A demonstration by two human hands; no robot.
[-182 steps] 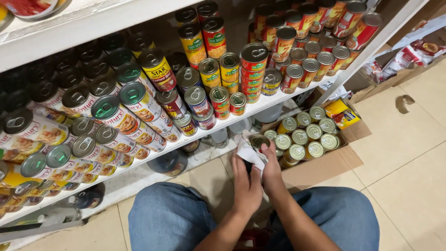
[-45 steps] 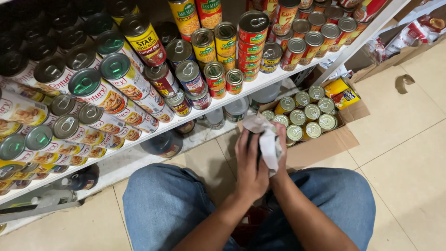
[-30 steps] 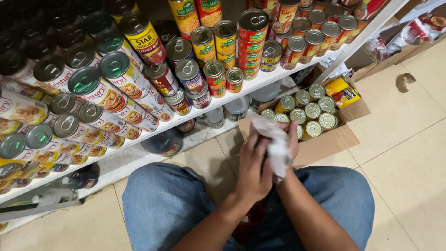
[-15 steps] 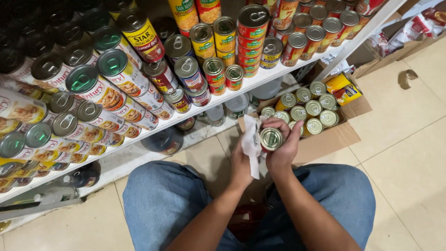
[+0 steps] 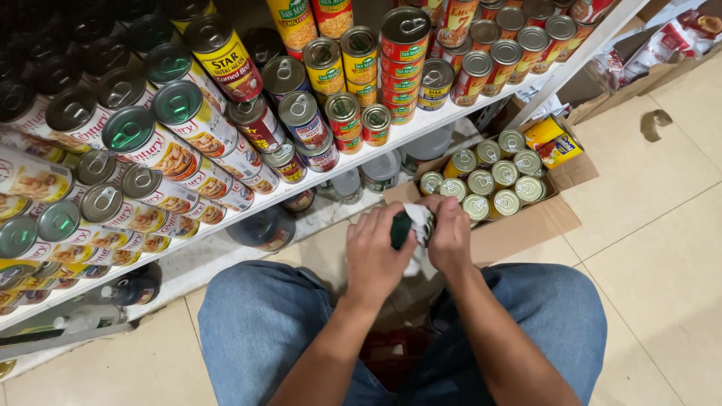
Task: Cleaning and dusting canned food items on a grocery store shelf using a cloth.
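Half a second ago the can's lid faced up; now the dark green can (image 5: pixel 401 228) lies sideways between both hands, just before the cardboard box (image 5: pixel 526 222). Left hand (image 5: pixel 378 252) fingers clamp it; right hand (image 5: pixel 450 237) fingers press the white cloth (image 5: pixel 421 218) against it, wiping.

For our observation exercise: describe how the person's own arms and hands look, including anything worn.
Both forearms are bare, with no sleeves showing. The left hand and right hand wear no gloves; no rings, watch or bracelet can be seen. Blue jeans cover the legs below.
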